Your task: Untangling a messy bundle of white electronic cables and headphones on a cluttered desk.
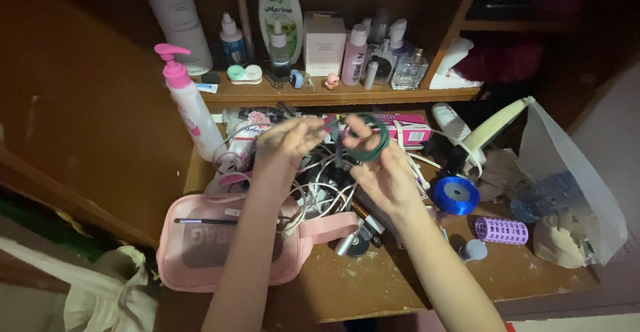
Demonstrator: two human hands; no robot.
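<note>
both hands are raised over a cluttered wooden shelf, meeting at a small bundle. the right hand (383,172) has its fingers pinched closed around a dark green hair tie (369,139), a loop that stands just above its fingertips. the left hand (287,142) is closed too, gripping something small and dark with a purplish tip (331,127) right beside the loop; what that piece is stays unclear, since motion blur smears it. the two grips nearly touch, and the step in hand looks like pulling or untangling the hair tie from the other piece. a sensible next move calls for a steady hold on one side and a gentle pull on the other, so nothing snaps loose.

directly below the grip lies a tangle of white cables (320,185), and below and to the left of it a pink pouch (200,252) with a thin brush (203,221) resting on top. to the right and lower sit a roll of blue ribbon (455,195) and a purple hair roller (501,230). to the left stands a white pump bottle (190,105) with a pink top.

whether a cable strand is caught in the loop cannot be told. the fingertips hide the contact points, the upper row of bottles is cut off at the top edge, and the dark corner at right shows little.
</note>
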